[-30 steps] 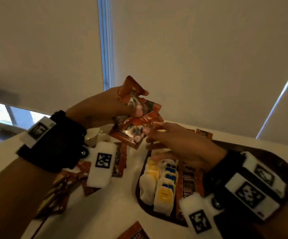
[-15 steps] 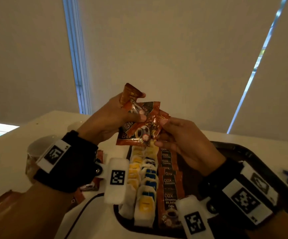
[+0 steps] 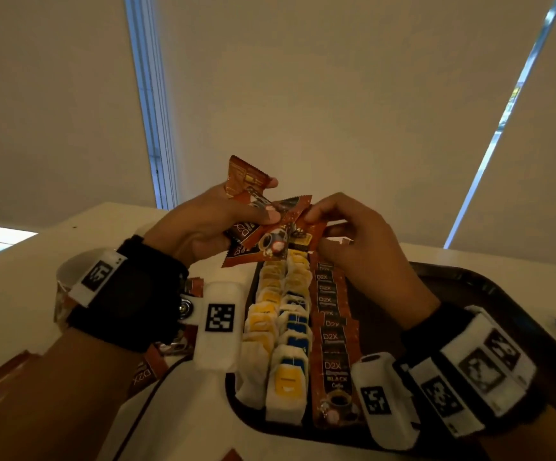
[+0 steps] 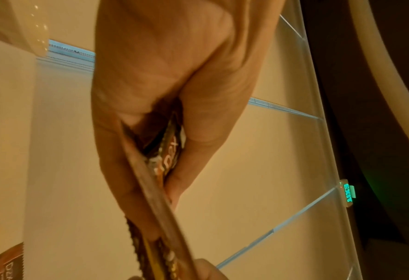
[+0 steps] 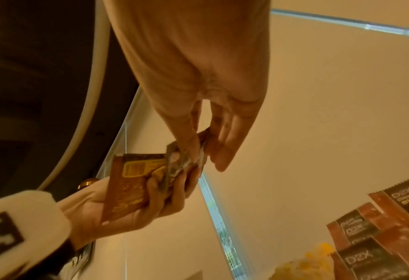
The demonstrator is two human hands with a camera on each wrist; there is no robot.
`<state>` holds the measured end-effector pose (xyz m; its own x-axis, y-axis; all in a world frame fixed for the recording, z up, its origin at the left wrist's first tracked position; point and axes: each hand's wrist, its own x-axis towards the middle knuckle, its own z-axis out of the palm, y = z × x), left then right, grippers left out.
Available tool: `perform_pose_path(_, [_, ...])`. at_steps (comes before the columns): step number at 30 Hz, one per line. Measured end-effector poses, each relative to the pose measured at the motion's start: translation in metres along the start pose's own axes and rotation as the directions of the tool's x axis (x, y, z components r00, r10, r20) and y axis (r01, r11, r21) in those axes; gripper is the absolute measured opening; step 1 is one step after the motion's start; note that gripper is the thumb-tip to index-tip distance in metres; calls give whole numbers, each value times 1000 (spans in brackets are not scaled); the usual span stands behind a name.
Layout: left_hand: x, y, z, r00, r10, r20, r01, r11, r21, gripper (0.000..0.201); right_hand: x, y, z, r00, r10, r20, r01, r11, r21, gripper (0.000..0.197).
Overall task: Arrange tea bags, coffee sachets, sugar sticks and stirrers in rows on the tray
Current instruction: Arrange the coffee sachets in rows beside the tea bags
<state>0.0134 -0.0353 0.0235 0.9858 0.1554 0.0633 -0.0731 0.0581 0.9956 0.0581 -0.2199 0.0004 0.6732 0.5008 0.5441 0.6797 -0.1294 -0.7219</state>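
Several coffee sachets (image 3: 263, 227) sit fanned in the left hand (image 3: 200, 224), above the far end of the tray (image 3: 489, 294). The right hand (image 3: 353, 247) pinches one sachet corner. Judged handling: light, thin, crinkly foil, likely slippery when stacked. Take each by a sealed edge. Tea bags (image 3: 286, 341) fill the tray's left rows, beside a sachet row (image 3: 333, 334).

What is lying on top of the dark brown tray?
On the dark brown tray: two rows of white tea bags and one row of brown coffee sachets. The right hand covers the rows' far end.
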Motion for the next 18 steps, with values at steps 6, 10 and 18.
perform_pose_path(6, [2,1,-9,996,58,-64,-54,996,69,54,4,16,-3,974,-71,-217,46,992,-115,24])
perform_pose_path(10, [-2,8,-16,989,136,-57,-132,989,68,61,4,16,-14,966,221,-133,-195,963,184,7])
perform_pose_path(18, [-1,9,-14,978,207,-28,-201,967,158,65,15,26,-50,813,582,-23,-561,794,232,6])
